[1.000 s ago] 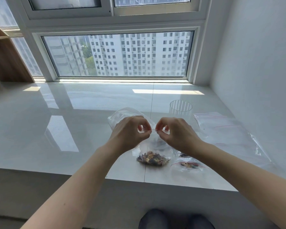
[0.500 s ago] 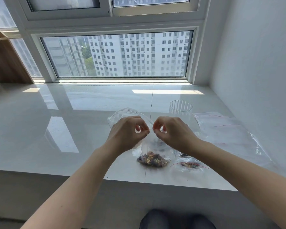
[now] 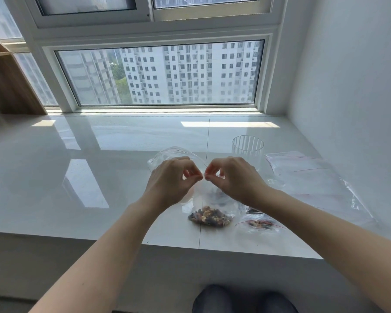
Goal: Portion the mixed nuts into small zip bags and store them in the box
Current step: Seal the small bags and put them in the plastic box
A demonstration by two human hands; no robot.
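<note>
A small clear zip bag [image 3: 209, 206] stands on the white sill with mixed nuts [image 3: 209, 218] heaped in its bottom. My left hand [image 3: 171, 180] and my right hand [image 3: 234, 177] pinch the bag's top edge, fingertips almost touching at the middle. A second small bag of nuts [image 3: 259, 223] with a red zip line lies flat just to the right. Behind my left hand a larger clear bag [image 3: 167, 153] arches up, mostly hidden.
A clear ribbed plastic cup [image 3: 247, 146] stands behind my right hand. Several empty zip bags [image 3: 307, 175] lie spread at the right by the wall. The glossy sill's front edge [image 3: 167, 243] runs close below the bags. A wooden shelf [image 3: 7, 86] stands far left.
My two hands have drawn closer together along the bag's top edge, the right hand sliding left. The bag and nuts stay in place.
</note>
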